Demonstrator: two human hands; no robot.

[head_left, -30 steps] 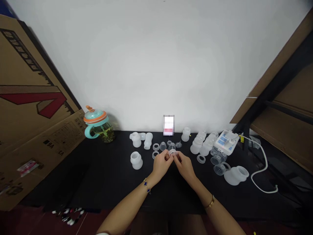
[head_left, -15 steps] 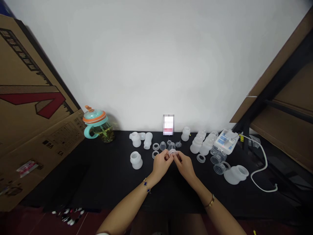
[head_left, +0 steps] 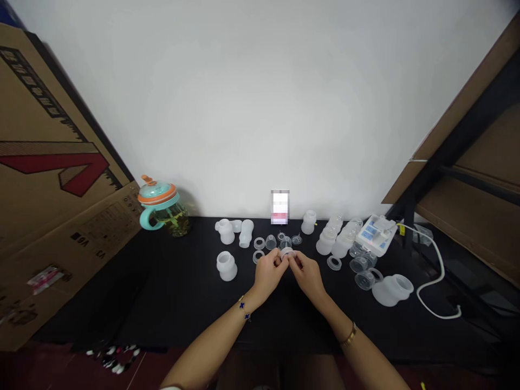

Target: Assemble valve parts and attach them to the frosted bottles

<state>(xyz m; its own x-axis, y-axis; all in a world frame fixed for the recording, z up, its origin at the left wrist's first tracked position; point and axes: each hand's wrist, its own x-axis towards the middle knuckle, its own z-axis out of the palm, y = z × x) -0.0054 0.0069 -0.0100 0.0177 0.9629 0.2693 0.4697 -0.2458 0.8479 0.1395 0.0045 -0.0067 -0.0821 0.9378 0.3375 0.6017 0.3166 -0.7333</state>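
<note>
My left hand point(head_left: 268, 273) and my right hand point(head_left: 307, 275) meet over the middle of the black table point(head_left: 170, 292). Both are closed in a pinch on one small clear plastic ring part point(head_left: 286, 253) held between the fingertips. Just beyond the hands lie several small clear rings and domed pieces point(head_left: 271, 242). A white silicone cup point(head_left: 226, 266) stands to the left of my left hand. A loose clear ring point(head_left: 333, 263) lies to the right of my right hand.
Translucent bottles point(head_left: 340, 237) stand at the back right, with a white pump unit point(head_left: 376, 234), its cord point(head_left: 439, 281) and a wide white funnel part point(head_left: 392, 290). A teal-and-orange jug point(head_left: 161, 208) stands back left by cardboard boxes point(head_left: 52, 162). Dark shelving point(head_left: 467, 179) rises at right.
Hardly anything differs: both hands stay pinched on the small clear part, with only slight finger shifts.
</note>
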